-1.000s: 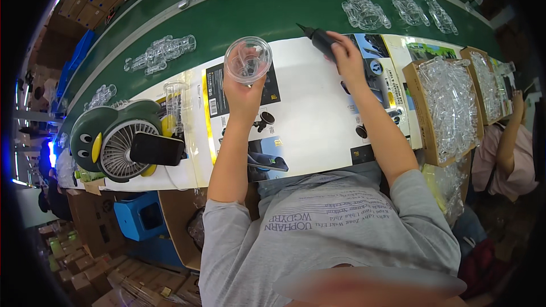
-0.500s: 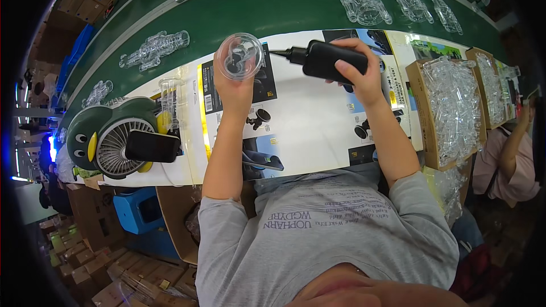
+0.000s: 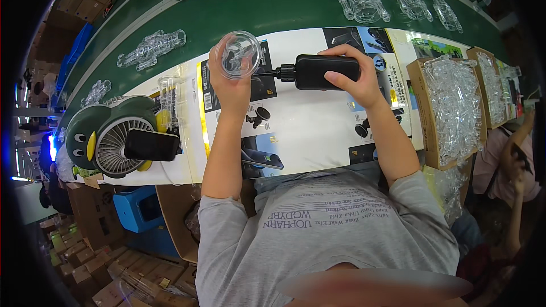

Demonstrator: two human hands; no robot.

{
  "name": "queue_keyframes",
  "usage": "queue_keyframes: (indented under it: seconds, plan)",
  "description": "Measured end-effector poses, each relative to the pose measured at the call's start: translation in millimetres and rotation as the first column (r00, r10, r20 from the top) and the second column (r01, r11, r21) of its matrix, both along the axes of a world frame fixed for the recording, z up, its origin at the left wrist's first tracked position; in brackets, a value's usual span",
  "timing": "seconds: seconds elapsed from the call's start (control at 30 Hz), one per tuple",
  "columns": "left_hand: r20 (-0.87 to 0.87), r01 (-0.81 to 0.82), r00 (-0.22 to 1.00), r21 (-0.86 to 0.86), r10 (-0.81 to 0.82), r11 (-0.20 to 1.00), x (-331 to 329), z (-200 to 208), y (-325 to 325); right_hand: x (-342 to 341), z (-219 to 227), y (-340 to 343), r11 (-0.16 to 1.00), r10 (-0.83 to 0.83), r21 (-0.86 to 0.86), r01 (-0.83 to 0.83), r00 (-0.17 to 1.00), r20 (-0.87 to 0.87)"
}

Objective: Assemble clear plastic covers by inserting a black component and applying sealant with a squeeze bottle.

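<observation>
My left hand (image 3: 228,82) is closed round a clear plastic piece (image 3: 239,52) with a round rim that faces up. In my right hand (image 3: 355,74) lies a black squeeze bottle (image 3: 325,72), held on its side with a thin nozzle pointing left. The nozzle's tip reaches the lower right side of the clear piece; whether it touches cannot be made out. Both hands are above a white printed sheet (image 3: 310,131) on the table.
A penguin-shaped fan (image 3: 108,142) with a phone (image 3: 151,145) leaning on it stands at the left. Open boxes of clear parts (image 3: 455,108) sit at the right. Clear figure-like assemblies (image 3: 361,1) lie along the green belt (image 3: 273,3). Another person's arm (image 3: 515,159) shows far right.
The bottle has moved slightly left and down, its nozzle now lower against the clear piece. My left hand has shifted a little left with the piece. The other person's arms have moved.
</observation>
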State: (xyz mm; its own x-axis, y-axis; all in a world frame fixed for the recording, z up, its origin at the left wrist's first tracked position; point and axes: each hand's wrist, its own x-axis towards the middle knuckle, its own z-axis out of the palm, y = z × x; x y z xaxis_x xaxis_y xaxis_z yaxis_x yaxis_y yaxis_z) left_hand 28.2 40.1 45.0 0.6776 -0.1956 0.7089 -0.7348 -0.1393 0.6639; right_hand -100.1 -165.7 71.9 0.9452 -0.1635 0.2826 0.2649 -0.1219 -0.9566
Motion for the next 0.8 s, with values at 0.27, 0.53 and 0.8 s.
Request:
queue_keyframes:
  seconds: [0.27,0.53,0.8]
  plan:
    - [0.002,-0.006,1.0,0.009,0.006,1.0,-1.2,0.2,-0.2,0.7,-1.8,0.5,1.0,-0.007,0.018,0.007,1.0,0.013]
    - [-0.003,0.01,1.0,-0.004,-0.01,1.0,-0.9,2.2,-0.6,1.6,-1.2,-1.7,1.0,-0.013,0.0,0.013,1.0,0.012]
    - [0.016,-0.004,1.0,0.027,0.004,1.0,1.3,-0.2,2.7,3.5,-4.0,-4.7,1.0,-0.027,-0.01,0.027,1.0,0.007]
